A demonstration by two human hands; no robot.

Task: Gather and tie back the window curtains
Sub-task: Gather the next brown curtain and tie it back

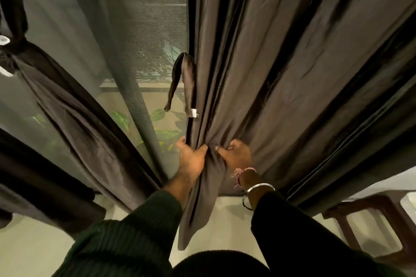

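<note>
Nearest the camera, two dark sleeves (126, 238) reach forward over a pale floor (225, 213). The right wrist wears a metal bangle (256, 195) and a pink-and-white thread band (242, 174). Just beyond, both hands meet on the dark brown curtain (281, 78) that hangs on the right side of the window. The left hand (191, 159) grips the curtain's left edge, thumb on the near face and fingers wrapped behind the cloth. The right hand (235, 155) is clenched on a bunch of folds just beside it, so the fabric is pinched into a narrow bundle between the two hands and falls loose below them. A little farther up the same edge, a fabric tie-back strap (180, 81) dangles in a loop, with a small white hook (194, 113) at its lower end. At the near right stands a brown plastic stool (371, 216). On the far left, another dark curtain (67, 105) is already cinched with a knot (20, 45). Between the two curtains hangs a sheer mesh curtain (108, 40), and green leaves (121, 119) show through the window behind it.
</note>
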